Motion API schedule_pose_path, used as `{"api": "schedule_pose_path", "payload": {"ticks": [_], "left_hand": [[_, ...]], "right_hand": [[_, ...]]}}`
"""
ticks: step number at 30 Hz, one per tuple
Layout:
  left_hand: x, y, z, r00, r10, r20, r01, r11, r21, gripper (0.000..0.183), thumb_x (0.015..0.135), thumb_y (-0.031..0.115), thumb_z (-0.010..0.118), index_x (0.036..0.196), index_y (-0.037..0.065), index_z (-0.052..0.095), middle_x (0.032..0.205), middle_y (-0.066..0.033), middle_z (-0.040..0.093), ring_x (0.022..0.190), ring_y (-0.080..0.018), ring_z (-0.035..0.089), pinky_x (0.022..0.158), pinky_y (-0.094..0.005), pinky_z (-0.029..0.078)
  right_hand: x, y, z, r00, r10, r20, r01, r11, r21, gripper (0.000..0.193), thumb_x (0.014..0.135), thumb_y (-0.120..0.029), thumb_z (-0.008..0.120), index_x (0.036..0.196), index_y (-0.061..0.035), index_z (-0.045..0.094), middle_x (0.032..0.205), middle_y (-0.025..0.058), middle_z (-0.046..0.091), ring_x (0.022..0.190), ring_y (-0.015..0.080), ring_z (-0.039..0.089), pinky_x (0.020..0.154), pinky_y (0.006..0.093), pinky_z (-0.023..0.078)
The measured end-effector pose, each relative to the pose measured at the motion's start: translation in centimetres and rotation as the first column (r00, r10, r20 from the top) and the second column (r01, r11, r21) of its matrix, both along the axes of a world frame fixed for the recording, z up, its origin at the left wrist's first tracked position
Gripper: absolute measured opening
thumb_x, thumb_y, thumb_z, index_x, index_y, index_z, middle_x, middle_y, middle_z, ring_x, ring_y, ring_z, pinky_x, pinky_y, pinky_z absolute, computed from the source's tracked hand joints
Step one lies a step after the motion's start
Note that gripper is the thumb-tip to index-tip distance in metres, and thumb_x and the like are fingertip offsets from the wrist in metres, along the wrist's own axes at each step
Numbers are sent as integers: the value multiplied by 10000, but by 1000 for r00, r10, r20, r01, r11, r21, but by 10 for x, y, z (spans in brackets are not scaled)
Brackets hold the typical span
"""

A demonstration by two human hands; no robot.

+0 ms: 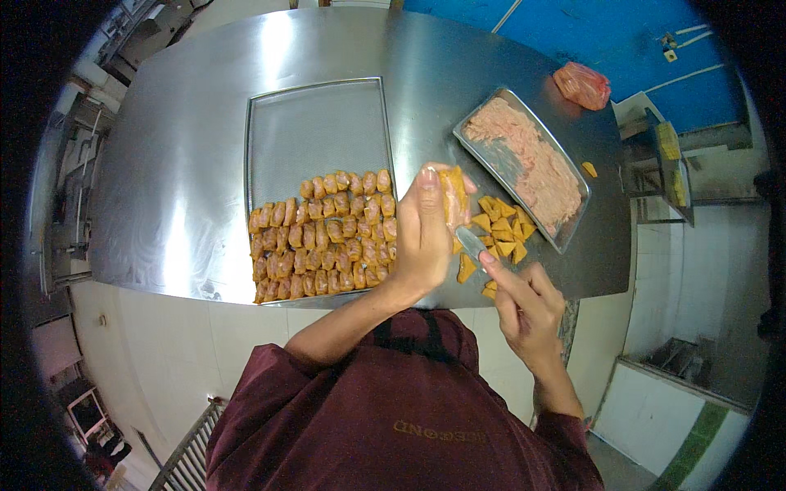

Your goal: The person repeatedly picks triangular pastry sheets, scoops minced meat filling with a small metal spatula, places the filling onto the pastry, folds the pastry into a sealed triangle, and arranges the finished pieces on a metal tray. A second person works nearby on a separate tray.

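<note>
My left hand point(424, 237) is closed around a golden-brown tofu piece point(455, 196) with pale minced filling along its open side. In my right hand point(528, 307) is a small spreading knife point(469, 242), its blade touching or very near the lower end of that piece. Beneath and beside the knife lies a loose pile of triangular fried tofu pieces point(506, 229). Beyond them, a steel tray point(563, 244) holds pale pink minced meat point(532, 159), scraped away along part of its left side. Left of my hands, filled tofu pieces point(327, 233) stand in tight rows on a mesh tray point(319, 123).
All this rests on a shiny steel table point(180, 164) with a curved-looking near edge at my body. A clear bag of pink meat point(582, 86) sits at the far right. One stray tofu piece point(589, 169) lies right of the steel tray. A metal railing point(192, 450) stands at lower left.
</note>
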State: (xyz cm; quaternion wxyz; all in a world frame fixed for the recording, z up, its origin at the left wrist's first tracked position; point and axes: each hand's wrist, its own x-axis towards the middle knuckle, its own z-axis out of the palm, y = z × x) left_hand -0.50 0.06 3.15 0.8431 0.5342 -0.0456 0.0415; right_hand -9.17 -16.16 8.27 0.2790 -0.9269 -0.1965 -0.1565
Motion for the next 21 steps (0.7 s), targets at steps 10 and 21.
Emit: {"api": "schedule_pose_path", "payload": {"ticks": [10, 21], "left_hand": [[12, 20, -12, 984, -95, -152, 96, 995, -6, 543, 1195, 480, 279, 1125, 37, 586, 851, -58, 609, 757, -122, 573, 694, -277, 470], [108, 237, -214, 888, 153, -434, 85, 872, 482, 391, 1070, 338, 622, 1246, 6, 517, 1031, -116, 644, 849, -197, 664, 687, -352, 583]], "right_hand": [[-1, 3, -13, 994, -7, -109, 12, 999, 47, 584, 823, 107, 673, 1338, -144, 788, 733, 36, 392, 598, 163, 481, 568, 321, 456], [-18, -20, -32, 960, -198, -198, 228, 963, 141, 438, 949, 100, 602, 1327, -45, 768, 786, 59, 560, 670, 143, 481, 611, 303, 394]]}}
